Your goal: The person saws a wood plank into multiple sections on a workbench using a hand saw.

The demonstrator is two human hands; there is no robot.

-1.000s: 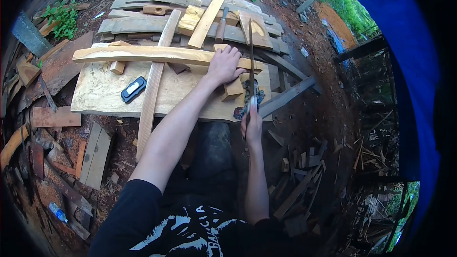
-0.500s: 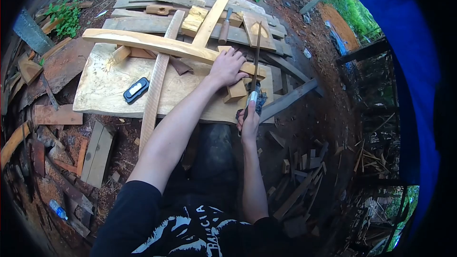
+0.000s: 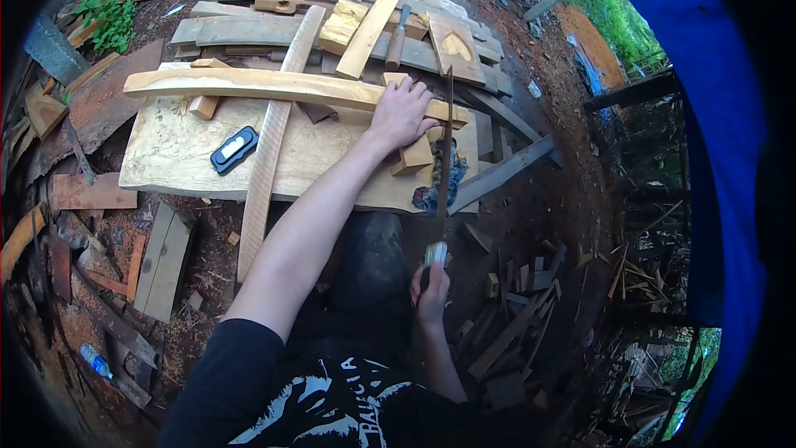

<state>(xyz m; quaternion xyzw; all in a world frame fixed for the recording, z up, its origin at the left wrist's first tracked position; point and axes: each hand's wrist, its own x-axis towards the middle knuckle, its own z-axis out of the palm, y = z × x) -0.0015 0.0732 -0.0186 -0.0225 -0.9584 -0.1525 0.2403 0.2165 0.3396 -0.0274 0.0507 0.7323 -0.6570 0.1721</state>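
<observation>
My left hand (image 3: 401,113) presses flat on the right end of a long curved pale wood piece (image 3: 249,83) lying across a wide slab (image 3: 174,158). A small wood block (image 3: 412,156) sits under that end. My right hand (image 3: 431,286) grips the handle of a thin-bladed hand saw (image 3: 444,153). The blade runs up from the handle to the curved piece, just right of my left hand. The saw handle is drawn back, well below the slab's front edge.
A dark flat tool (image 3: 233,149) lies on the slab. A narrow strip (image 3: 269,149) leans over its front edge. Planks and a chisel (image 3: 395,41) are stacked behind. Offcuts (image 3: 514,315) litter the ground at right; boards (image 3: 157,261) lie at left.
My right hand has pulled the saw back toward me, from near the slab's edge to well below it. The curved piece has swung slightly. My left hand stays pressed on it.
</observation>
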